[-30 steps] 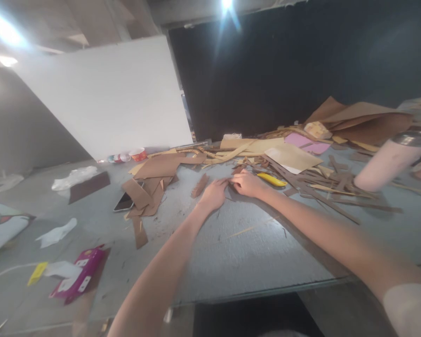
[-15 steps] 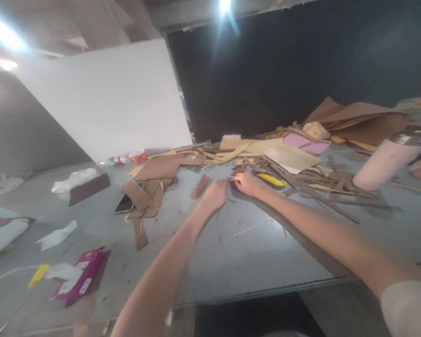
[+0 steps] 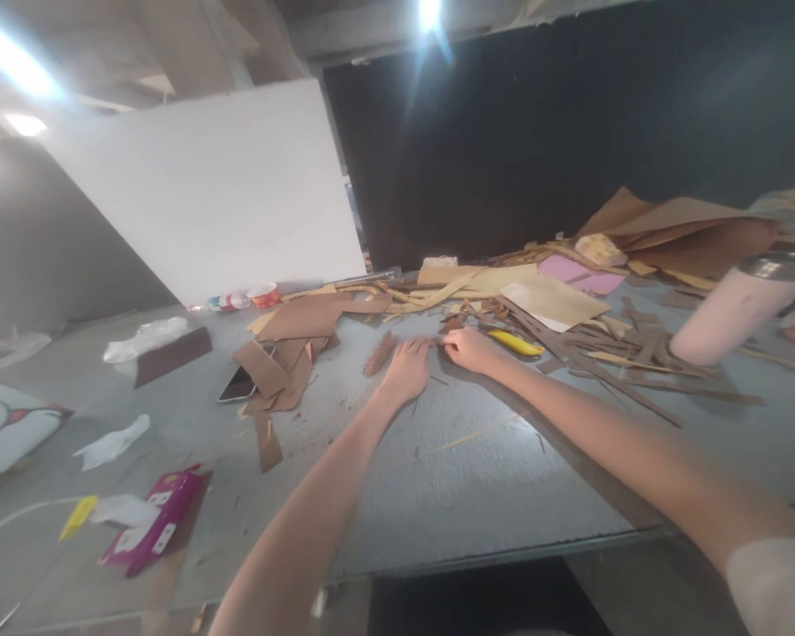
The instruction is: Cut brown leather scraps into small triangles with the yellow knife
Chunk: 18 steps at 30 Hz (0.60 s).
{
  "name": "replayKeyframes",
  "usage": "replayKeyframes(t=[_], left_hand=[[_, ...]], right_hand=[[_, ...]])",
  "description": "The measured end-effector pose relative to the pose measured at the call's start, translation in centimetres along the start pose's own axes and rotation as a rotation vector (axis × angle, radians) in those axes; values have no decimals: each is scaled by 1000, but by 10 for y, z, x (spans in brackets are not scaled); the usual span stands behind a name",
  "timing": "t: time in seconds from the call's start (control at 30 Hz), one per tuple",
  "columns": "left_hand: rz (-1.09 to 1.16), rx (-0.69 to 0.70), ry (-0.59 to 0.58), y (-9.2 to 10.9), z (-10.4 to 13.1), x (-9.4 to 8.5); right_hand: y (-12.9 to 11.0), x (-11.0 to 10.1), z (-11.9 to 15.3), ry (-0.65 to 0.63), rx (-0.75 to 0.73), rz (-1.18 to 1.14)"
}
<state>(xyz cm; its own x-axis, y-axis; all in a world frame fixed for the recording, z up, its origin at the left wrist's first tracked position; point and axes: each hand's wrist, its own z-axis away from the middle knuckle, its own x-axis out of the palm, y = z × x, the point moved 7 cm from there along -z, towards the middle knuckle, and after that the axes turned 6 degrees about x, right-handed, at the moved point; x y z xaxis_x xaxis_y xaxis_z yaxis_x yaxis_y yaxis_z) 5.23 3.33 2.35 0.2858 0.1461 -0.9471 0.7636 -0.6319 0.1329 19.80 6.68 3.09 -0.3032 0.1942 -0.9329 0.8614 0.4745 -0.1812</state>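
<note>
My left hand (image 3: pixel 409 367) rests on the grey table (image 3: pixel 450 495) near the middle, fingers bent and close together. Just right of it, my right hand (image 3: pixel 465 348) has its fingers closed in a pinch. A thin brown piece seems to lie between the two sets of fingertips, too small to make out. Small brown strips (image 3: pixel 379 353) lie side by side left of my left hand. Beside my right hand is a yellow tool (image 3: pixel 517 343), perhaps a cutter. Behind the hands are brown scraps (image 3: pixel 456 320).
Brown strips (image 3: pixel 609 371) and a pink bottle (image 3: pixel 735 309) stand to the right. Leather-like pieces (image 3: pixel 305 316) partly cover a phone (image 3: pixel 237 385) on the left. A purple tissue pack (image 3: pixel 155 521) lies front left. Beige sheets (image 3: pixel 556 302) lie at the back.
The view has shifted slightly, so the scene sits a little further right. Both hands stay nearly in place, with a slightly wider gap between them.
</note>
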Motion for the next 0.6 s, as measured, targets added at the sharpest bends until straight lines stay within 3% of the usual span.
replayKeyframes(t=[0.23,0.6], left_hand=[[50,66,45,0,-3,-4],[96,39,81,-2,-1,-5]], right_hand=[[-1,1,0,-13,-18,-6],[-11,-6,4,-6,-71,8]])
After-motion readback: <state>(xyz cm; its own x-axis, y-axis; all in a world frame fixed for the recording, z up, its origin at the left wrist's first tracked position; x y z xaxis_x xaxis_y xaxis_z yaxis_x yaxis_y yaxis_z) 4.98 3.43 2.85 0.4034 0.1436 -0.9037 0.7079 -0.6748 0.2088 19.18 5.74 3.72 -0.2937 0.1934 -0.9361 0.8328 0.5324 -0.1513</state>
